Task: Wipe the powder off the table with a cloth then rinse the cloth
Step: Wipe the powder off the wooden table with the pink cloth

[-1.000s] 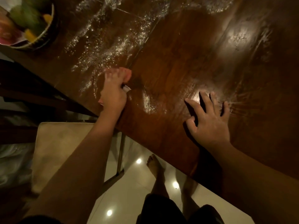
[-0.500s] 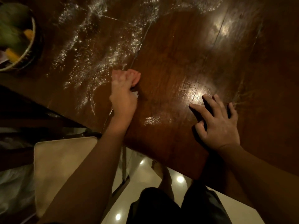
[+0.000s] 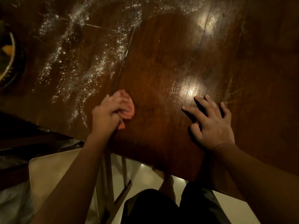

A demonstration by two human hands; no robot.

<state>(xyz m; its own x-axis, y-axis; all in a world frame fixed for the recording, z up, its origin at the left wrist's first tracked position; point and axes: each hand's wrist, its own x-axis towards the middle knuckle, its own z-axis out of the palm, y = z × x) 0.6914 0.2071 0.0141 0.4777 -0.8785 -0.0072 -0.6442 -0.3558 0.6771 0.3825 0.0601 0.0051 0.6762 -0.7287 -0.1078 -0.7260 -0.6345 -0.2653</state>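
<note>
the cloth (image 3: pixel 128 108) is mostly hidden under the left hand (image 3: pixel 110 113); only a pink, crumpled part shows at the right of the fingers, and its full shape cannot be made out. the grip of the left hand is closed around the cloth and presses it on the desk (image 3: pixel 161 65), near the front edge, just beside a seam in the wood. the white powder (image 3: pixel 77 71) lies in streaks and grains to the left of this seam and across the far side, while the wood to the right of the cloth looks dark and shiny with light spots. the right hand (image 3: pixel 212 126) rests flat on the desk, well apart from the cloth; its grip is open, fingers spread, holding nothing. at the left border a bowl (image 3: pixel 11 50) is cut off, with something orange inside that is too dark to name. below the desk edge a beige chair seat (image 3: pixel 53 172), pale floor tiles (image 3: pixel 226 206) and the person's dark shorts (image 3: pixel 153 206) are partly visible.
</note>
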